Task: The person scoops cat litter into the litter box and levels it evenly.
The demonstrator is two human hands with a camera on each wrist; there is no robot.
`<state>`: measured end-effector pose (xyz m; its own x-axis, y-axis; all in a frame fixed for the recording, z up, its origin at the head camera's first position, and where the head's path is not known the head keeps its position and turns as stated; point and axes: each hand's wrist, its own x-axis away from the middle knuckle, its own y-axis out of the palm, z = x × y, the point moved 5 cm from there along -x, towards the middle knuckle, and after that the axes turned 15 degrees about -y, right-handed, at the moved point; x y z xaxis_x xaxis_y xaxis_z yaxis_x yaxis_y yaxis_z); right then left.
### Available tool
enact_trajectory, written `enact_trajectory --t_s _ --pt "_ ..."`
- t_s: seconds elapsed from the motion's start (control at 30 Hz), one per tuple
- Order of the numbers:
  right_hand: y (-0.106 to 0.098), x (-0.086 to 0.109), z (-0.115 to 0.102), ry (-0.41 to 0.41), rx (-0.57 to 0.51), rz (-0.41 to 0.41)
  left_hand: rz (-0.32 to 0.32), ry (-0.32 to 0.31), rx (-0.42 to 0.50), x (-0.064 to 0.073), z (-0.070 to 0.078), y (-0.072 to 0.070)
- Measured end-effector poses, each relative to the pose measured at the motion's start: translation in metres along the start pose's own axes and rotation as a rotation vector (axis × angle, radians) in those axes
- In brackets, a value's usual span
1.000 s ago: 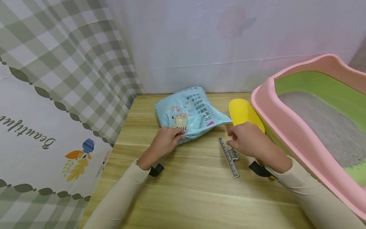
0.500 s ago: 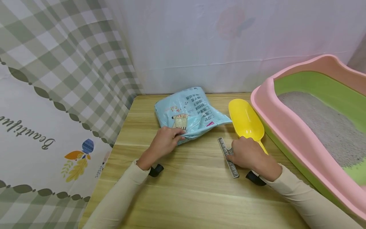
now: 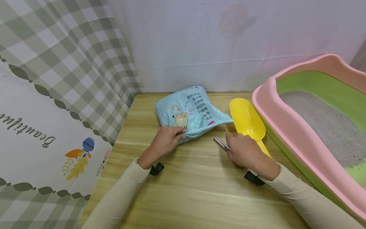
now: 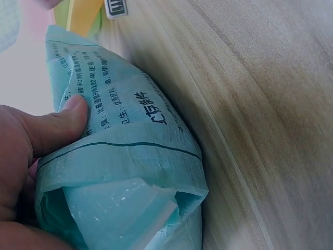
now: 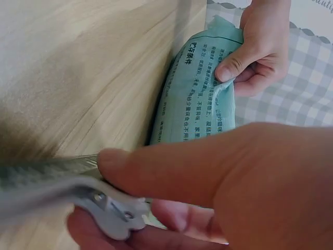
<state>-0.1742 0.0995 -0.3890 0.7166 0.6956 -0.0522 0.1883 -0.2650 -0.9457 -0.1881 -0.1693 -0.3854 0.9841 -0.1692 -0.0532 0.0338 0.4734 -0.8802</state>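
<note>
My left hand pinches the folded front edge of a light blue printed plastic bag lying on the table. In the left wrist view, the thumb presses the rolled mouth of the bag. Off to the right, my right hand holds a long clip with a piano-key print, apart from the bag. The right wrist view shows the clip's handle between thumb and fingers, with small rivets on it. Most of the clip is hidden by the hand in the head view.
A yellow scoop lies just beyond the right hand. Beside it stands a pink and green litter box containing grey litter. A wall cloth rises behind the wooden table; checked cloth hangs at left.
My right hand came down from the scoop onto the clip, then took hold of it and turned it off the table. The left hand and bag stay put.
</note>
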Motion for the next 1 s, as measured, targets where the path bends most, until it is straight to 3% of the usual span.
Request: enact_trajectory --t_s 0.3,0.7,1.0 --pt "-0.009 -0.009 -0.006 -0.081 0.062 0.018 -0.005 -0.011 0.006 -0.001 0.002 0.000" --pt "-0.020 -0.014 -0.021 -0.289 0.133 0.205 -0.007 -0.027 0.013 -0.001 0.001 0.000" --pt "-0.033 -0.016 -0.037 -0.454 0.210 0.405 -0.010 -0.033 0.018 -0.001 0.000 0.001"
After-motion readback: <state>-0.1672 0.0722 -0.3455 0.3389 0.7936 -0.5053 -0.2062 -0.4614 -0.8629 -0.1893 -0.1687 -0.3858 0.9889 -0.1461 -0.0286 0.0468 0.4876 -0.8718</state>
